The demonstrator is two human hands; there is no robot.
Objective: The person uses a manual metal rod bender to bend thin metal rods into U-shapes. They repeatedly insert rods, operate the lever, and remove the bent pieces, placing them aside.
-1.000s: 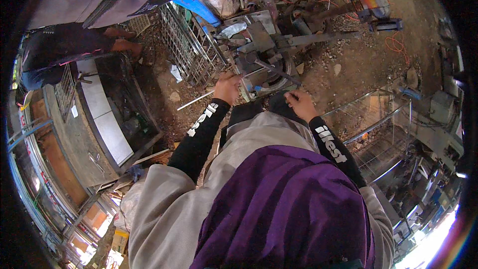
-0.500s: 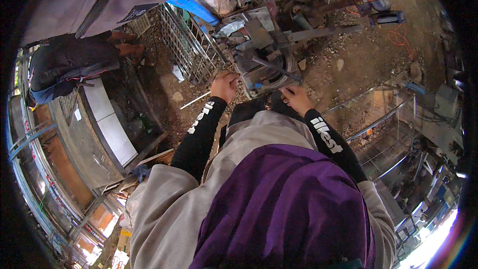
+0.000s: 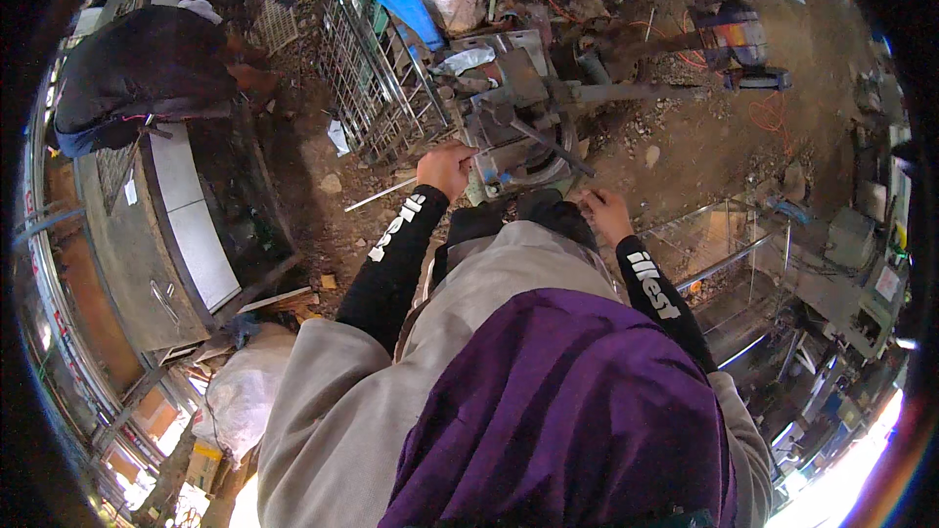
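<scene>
A heavy grey metal vise-like machine (image 3: 514, 142) with a rounded base and a slanting bar handle (image 3: 551, 144) stands in front of my knees. My left hand (image 3: 446, 170) is at the machine's left edge, its fingers curled closed; anything inside them is hidden. To the right of the machine, by my right knee, my right hand (image 3: 607, 214) has its fingers bent and pinched together. Whatever it may hold is too small to make out. Below my left hand a thin white rod (image 3: 380, 195) lies on the dirt floor.
A metal grille (image 3: 377, 78) leans left of the machine, by a blue sheet (image 3: 403, 8). Another person (image 3: 147, 73) bends beside a wooden cabinet (image 3: 137, 259) at left. A metal frame (image 3: 729, 259) lies at right. An orange cord (image 3: 770, 117) and a power tool (image 3: 734, 39) lie beyond.
My right hand has moved right and slightly down, away from the machine's front edge. My left hand stays at the machine's left side. The whole view has shifted a little.
</scene>
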